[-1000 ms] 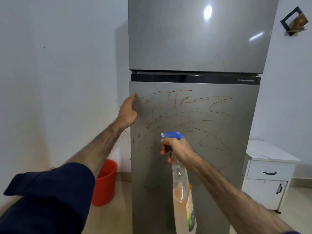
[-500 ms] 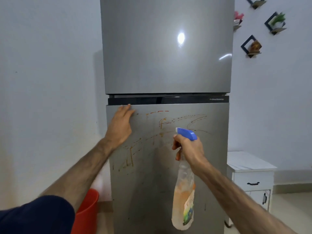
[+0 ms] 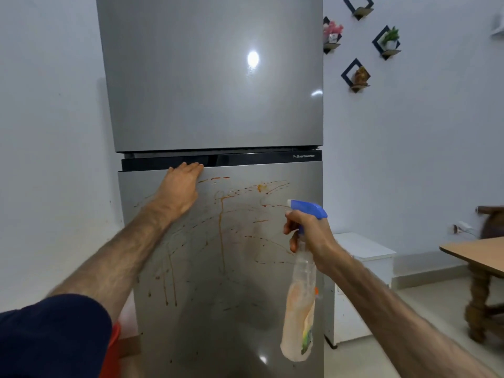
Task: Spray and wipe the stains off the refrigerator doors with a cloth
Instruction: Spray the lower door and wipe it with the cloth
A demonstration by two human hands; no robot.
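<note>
Lower door (image 3: 231, 268): brushed grey metal, streaked with orange stains (image 3: 221, 227).
Left hand (image 3: 180, 189): pressed flat, grip released.
Right hand (image 3: 311, 233): clenched on clear plastic bottle (image 3: 300, 309).

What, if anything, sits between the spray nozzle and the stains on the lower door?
Nothing visible. The right hand holds the spray bottle before the lower door, nozzle facing the stains. The left hand rests flat at the door's upper left, off to the side.

Home kitchen/dining rm, steel fridge (image 3: 212, 77), wood table (image 3: 474, 253), wall plant shelves (image 3: 387, 43)
</note>
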